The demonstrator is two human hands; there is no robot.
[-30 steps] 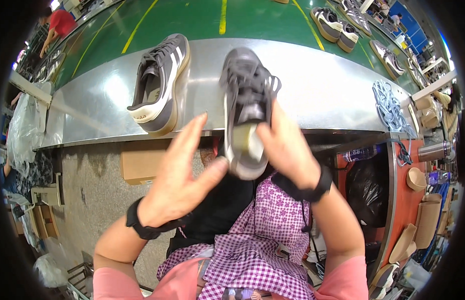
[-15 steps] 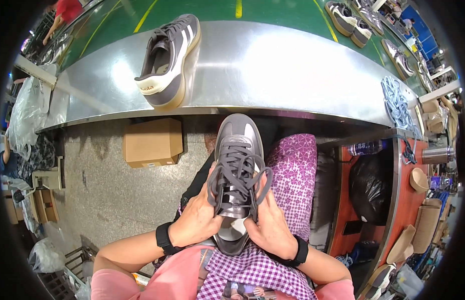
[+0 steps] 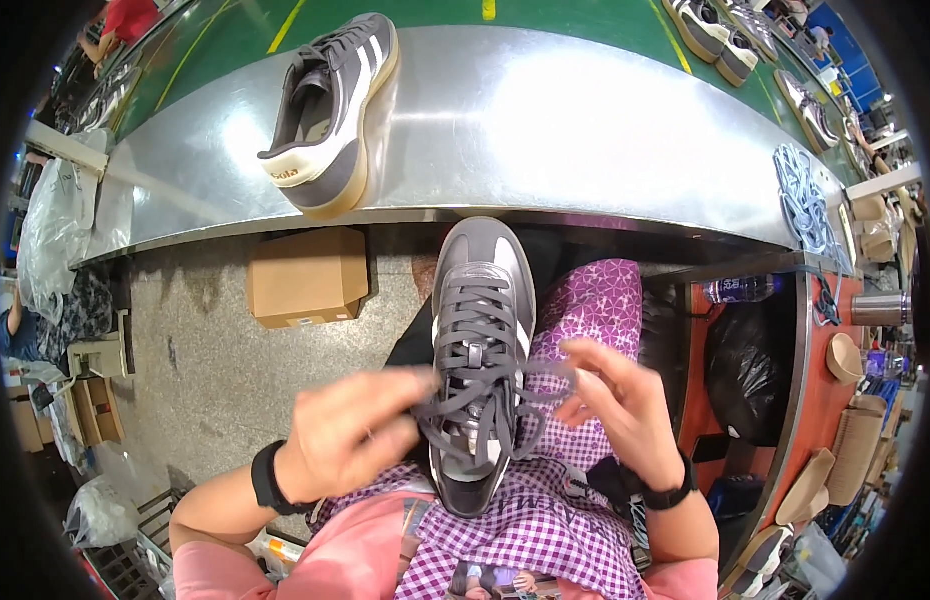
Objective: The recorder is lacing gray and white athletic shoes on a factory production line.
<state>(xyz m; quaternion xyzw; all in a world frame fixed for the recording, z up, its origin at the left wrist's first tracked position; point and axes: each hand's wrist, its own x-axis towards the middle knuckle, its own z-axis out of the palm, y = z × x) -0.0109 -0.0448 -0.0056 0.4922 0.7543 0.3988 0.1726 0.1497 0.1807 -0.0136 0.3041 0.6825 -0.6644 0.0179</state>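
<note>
A grey sneaker (image 3: 482, 262) with white side stripes rests on my lap, toe pointing away from me. Its dark grey shoelaces (image 3: 475, 330) cross the tongue and form loose loops over the opening. To the left of the shoe, my left hand (image 3: 357, 428) is smeared by motion, its fingertips by the lace loops; its grip cannot be made out. My right hand (image 3: 625, 405) is off to the right with fingers curved and apart, close to a blurred lace loop. A matching sneaker (image 3: 330, 115) stands on the metal bench ahead, heel toward me.
The metal bench (image 3: 455, 150) borders a green conveyor (image 3: 545, 12) carrying more shoes (image 3: 713, 38). Light blue laces (image 3: 805, 205) hang at the bench's right end. A cardboard box (image 3: 308, 277) is on the floor. Right of me, a wooden shelf (image 3: 697, 385) holds a black bag (image 3: 750, 370).
Both hands have left the shoe's sides and moved apart, the right one up and outward. The laces lie lower over the opening. The view has shifted slightly.
</note>
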